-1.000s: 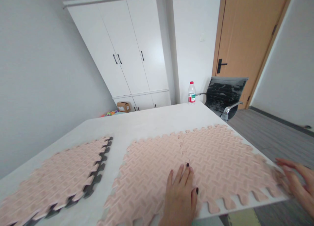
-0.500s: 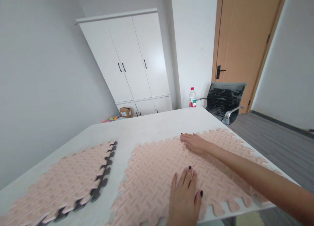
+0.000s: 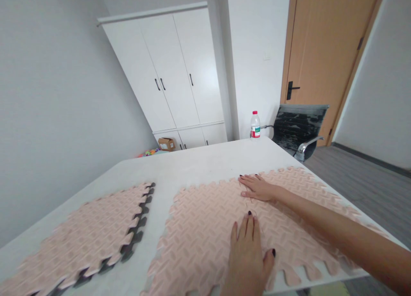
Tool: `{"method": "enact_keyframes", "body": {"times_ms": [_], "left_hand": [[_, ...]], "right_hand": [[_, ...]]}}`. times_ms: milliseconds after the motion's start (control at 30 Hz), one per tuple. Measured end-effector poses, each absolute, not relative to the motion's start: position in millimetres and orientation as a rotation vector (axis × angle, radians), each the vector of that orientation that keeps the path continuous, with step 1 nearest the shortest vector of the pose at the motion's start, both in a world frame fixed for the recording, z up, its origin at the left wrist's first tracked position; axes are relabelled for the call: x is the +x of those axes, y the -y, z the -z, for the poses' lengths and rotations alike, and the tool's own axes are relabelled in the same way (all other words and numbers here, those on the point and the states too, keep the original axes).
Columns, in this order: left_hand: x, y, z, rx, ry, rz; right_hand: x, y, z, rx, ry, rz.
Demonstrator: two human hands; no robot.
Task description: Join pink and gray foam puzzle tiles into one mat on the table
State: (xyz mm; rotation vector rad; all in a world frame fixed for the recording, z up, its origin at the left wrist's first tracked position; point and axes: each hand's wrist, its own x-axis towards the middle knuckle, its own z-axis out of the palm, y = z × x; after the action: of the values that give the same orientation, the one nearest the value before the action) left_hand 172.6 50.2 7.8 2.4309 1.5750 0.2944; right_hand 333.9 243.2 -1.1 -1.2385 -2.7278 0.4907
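The mats [image 3: 199, 227] look like matt foam, rough with raised oblong ridges. The table [image 3: 205, 159] is smooth with a faint sheen; the cabinet [image 3: 167, 73], softly glossy. The bottle [image 3: 255, 127] is clear plastic, the chair's armrest [image 3: 305, 146] shiny metal, the box [image 3: 167, 144] matt cardboard.

Right hand [image 3: 259, 189] shifted inward
It went from lower right to the seam [image 3: 248, 203] between the pink mats [image 3: 199, 219].
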Motion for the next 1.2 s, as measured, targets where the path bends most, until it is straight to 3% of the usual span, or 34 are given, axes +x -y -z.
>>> {"method": "enact_keyframes", "body": {"times_ms": [133, 467, 800, 1067, 1200], "left_hand": [[174.8, -49.4, -11.3, 2.368, -1.579, -0.3], [181.7, -48.1, -13.9, 2.36, -1.601, -0.302], [135.3, -34.5, -26.5, 2.328, -1.383, -0.554], [-54.0, -33.2, -58.1, 1.842, -2.545, -0.695], [-124.6, -28.0, -50.1, 1.484, -2.918, -0.408]], "right_hand": [[333.4, -244.0, -0.8, -1.19, 2.787, -0.431], [320.3, -212.9, 4.0, -1.291, 2.677, 0.094], [300.7, -191.5, -2.8, -1.419, 2.597, 0.1], [332.5, -193.1, -11.9, -1.279, 2.674, -0.092], [367.6, -198.3, -12.6, -1.312, 2.646, -0.147]]}}
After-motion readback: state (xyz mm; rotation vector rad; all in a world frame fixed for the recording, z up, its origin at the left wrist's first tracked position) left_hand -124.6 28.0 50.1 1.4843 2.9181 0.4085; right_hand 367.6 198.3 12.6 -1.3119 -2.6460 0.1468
